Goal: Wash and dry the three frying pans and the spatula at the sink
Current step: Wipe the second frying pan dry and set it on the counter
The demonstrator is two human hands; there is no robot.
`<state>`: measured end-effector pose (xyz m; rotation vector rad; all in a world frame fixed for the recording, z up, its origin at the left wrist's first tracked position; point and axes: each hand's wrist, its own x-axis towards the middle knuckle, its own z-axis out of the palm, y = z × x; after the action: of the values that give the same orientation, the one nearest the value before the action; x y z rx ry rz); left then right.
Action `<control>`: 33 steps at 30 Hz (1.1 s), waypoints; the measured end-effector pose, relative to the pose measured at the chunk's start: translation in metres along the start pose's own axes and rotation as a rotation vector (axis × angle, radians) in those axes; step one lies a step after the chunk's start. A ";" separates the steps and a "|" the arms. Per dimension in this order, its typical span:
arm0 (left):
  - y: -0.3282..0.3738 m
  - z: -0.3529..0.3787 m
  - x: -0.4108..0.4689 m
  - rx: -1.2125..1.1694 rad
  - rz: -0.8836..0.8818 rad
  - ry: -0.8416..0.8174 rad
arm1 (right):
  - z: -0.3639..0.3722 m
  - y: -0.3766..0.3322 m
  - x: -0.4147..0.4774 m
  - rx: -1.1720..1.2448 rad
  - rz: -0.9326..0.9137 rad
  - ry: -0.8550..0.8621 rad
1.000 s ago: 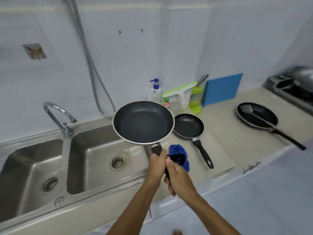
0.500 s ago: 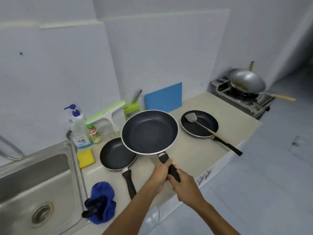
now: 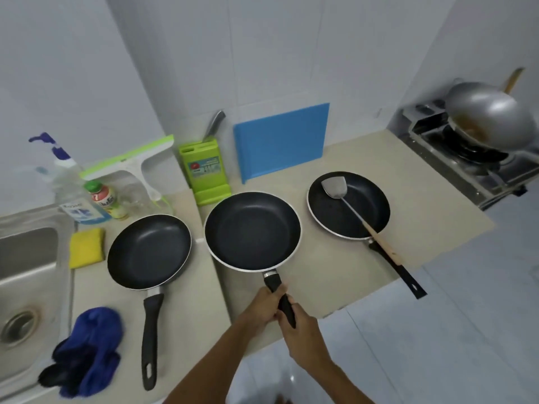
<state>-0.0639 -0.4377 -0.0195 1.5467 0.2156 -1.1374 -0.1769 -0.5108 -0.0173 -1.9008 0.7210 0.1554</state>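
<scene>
While both hands (image 3: 280,313) grip handle, middle pan (image 3: 252,231) black, silver-rimmed, clean-looking.

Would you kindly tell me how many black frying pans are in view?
3: left pan beside the yellow sponge, middle pan held by its handle, right pan holding the spatula.

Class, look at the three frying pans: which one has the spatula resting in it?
The rightmost pan, nearest the stove, holds the spatula. The middle pan is held by both hands, and the left pan is empty.

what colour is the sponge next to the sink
Yellow: the rectangular sponge beside the steel sink, clearest in the head view.
</scene>
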 end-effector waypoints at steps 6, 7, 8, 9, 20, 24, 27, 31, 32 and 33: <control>-0.010 0.010 0.018 0.029 0.012 -0.057 | -0.005 0.021 0.012 -0.029 0.010 0.019; -0.010 0.012 0.019 0.029 0.012 -0.061 | -0.006 0.022 0.013 -0.032 0.002 0.025; -0.010 0.013 0.021 0.026 0.011 -0.064 | -0.007 0.024 0.013 -0.033 -0.003 0.030; -0.010 0.014 0.023 0.027 0.010 -0.067 | -0.008 0.024 0.014 -0.034 -0.007 0.032; -0.015 0.015 0.030 0.018 -0.013 -0.077 | -0.004 0.033 0.018 -0.030 0.012 0.025; -0.017 0.014 0.031 0.010 -0.013 -0.070 | -0.001 0.031 0.018 -0.021 0.016 0.020; -0.020 0.015 0.033 0.007 -0.009 -0.047 | 0.000 0.032 0.019 -0.024 0.020 -0.003; -0.026 0.015 0.037 0.011 -0.012 -0.018 | 0.003 0.035 0.021 -0.083 0.032 -0.021; -0.027 0.014 0.038 0.011 -0.016 -0.012 | 0.003 0.036 0.021 -0.101 0.037 -0.029; -0.028 0.014 0.038 0.014 -0.021 -0.005 | 0.004 0.036 0.021 -0.110 0.050 -0.039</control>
<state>-0.0704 -0.4565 -0.0646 1.5568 0.2220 -1.1614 -0.1787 -0.5256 -0.0560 -1.9792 0.7468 0.2680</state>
